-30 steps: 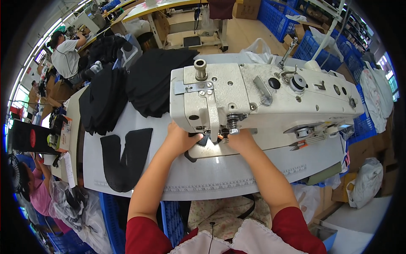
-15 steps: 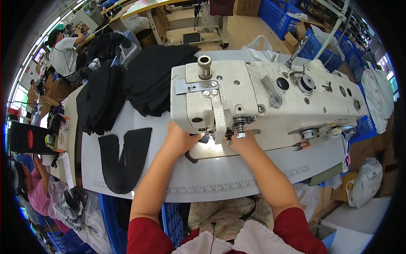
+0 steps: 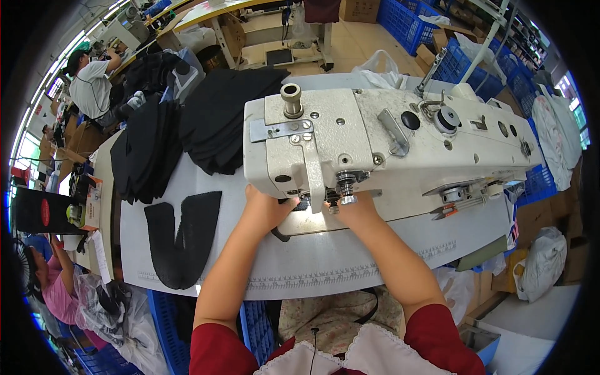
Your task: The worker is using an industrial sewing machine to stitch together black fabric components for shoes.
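Note:
A white sewing machine (image 3: 331,131) stands before me, its head covering much of both hands. My left hand (image 3: 265,207) reaches in under the left end of the head; its thumb tip is beside a small visible bit of black fabric (image 3: 303,205) near the needle area. The other fingers are hidden. My right hand (image 3: 360,211) lies right of the needle area, behind the tension spring (image 3: 345,186), with most fingers out of sight. What either hand grips cannot be made out. A V-shaped black fabric piece (image 3: 182,240) lies flat on the table to the left.
Two stacks of black fabric pieces, a left stack (image 3: 142,150) and a larger stack (image 3: 228,115), lie beyond the V-shaped piece. A ruler strip (image 3: 312,275) runs along the near edge of the table (image 3: 400,256). Blue crates and other people are around.
The view has shifted slightly, so the machine appears a little further left. Both hands stay beside the needle area; the stacks and the V-shaped piece lie as before.

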Demonstrator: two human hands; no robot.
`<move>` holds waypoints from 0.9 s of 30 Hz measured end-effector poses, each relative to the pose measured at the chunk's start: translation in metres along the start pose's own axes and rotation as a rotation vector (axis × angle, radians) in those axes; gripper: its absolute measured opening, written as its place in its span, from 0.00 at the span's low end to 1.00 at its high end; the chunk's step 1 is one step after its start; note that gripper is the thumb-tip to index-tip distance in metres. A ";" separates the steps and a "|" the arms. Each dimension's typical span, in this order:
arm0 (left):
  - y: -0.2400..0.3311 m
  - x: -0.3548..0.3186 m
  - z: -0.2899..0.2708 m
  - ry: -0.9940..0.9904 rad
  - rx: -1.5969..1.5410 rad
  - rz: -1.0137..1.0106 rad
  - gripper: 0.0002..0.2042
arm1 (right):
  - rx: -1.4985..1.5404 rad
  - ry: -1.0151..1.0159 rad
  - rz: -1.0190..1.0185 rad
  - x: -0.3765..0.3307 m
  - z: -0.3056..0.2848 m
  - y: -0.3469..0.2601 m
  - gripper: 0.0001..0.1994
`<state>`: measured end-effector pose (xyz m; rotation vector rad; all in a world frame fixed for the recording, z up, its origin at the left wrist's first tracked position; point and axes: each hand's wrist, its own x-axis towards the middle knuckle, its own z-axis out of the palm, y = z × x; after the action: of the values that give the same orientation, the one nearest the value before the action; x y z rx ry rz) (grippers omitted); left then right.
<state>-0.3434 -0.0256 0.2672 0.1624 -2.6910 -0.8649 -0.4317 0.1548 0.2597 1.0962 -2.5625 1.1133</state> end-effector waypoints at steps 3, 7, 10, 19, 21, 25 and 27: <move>0.003 0.000 0.000 0.020 0.025 0.022 0.18 | -0.043 0.018 -0.024 0.000 -0.003 0.000 0.10; 0.007 -0.003 -0.003 -0.021 0.090 -0.004 0.19 | -0.082 -0.102 0.110 0.002 -0.012 -0.011 0.10; 0.008 -0.001 -0.002 0.039 0.073 0.012 0.19 | -0.039 -0.137 0.085 0.001 -0.007 -0.004 0.10; -0.001 0.010 0.007 0.075 0.045 0.011 0.18 | -0.192 0.079 -0.112 -0.002 0.006 0.004 0.12; -0.006 0.009 0.009 0.112 0.042 0.021 0.18 | -0.170 0.069 -0.124 -0.001 0.005 0.004 0.11; 0.002 0.016 0.013 0.222 0.083 0.037 0.18 | -0.187 0.125 -0.140 0.001 0.013 0.015 0.11; -0.003 0.014 0.012 0.213 0.121 0.061 0.18 | -0.110 0.080 -0.091 0.001 0.012 0.012 0.11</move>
<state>-0.3608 -0.0245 0.2600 0.1866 -2.5345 -0.6289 -0.4382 0.1518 0.2446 1.1072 -2.4543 0.9624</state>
